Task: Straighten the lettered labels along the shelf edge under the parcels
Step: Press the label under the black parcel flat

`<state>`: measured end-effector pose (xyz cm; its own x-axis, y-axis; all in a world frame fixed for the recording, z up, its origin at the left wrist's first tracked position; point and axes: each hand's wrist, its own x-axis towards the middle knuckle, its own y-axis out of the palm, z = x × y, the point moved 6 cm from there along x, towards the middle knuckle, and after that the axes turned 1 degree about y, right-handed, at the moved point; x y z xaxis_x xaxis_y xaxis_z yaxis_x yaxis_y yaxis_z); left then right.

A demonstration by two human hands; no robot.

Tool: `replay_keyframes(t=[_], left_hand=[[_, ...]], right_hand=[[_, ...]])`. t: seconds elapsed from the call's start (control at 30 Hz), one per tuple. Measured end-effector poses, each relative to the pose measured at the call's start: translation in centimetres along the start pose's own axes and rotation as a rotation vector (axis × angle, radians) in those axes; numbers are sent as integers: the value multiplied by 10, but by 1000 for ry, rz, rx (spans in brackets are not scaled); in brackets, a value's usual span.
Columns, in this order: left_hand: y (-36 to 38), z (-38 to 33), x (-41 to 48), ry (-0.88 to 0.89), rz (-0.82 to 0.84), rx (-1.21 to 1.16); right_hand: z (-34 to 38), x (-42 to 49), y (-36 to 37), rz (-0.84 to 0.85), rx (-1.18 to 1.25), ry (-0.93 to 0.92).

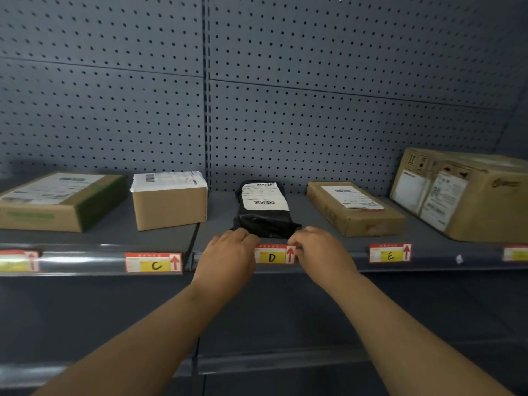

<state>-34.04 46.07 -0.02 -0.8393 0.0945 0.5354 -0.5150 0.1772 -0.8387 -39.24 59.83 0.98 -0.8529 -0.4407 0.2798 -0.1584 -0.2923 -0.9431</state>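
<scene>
The red-and-yellow label D [273, 255] sits in the shelf-edge strip [328, 257] below a black parcel [264, 210]. My left hand [228, 252] covers the label's left end, fingers curled on it. My right hand [317, 250] pinches its right end by the red arrow. Label C [153, 262] lies further left under a small brown box [170, 202]. Label E [390, 253] sits to the right, below a flat brown parcel [353, 208]. Partly cut-off labels show at the far left [18, 261] and far right [515, 253].
A green-trimmed flat box [57, 201] rests at the left and a large carton [468, 192] at the right. Grey pegboard [257, 95] backs the shelf. A lower shelf edge [271, 361] runs beneath my forearms.
</scene>
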Motion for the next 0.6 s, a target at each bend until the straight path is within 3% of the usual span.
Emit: replay_keyframes(t=[0.6], left_hand=[[2, -1, -8, -63, -85, -30]], right_hand=[[2, -2, 4, -14, 18, -47]])
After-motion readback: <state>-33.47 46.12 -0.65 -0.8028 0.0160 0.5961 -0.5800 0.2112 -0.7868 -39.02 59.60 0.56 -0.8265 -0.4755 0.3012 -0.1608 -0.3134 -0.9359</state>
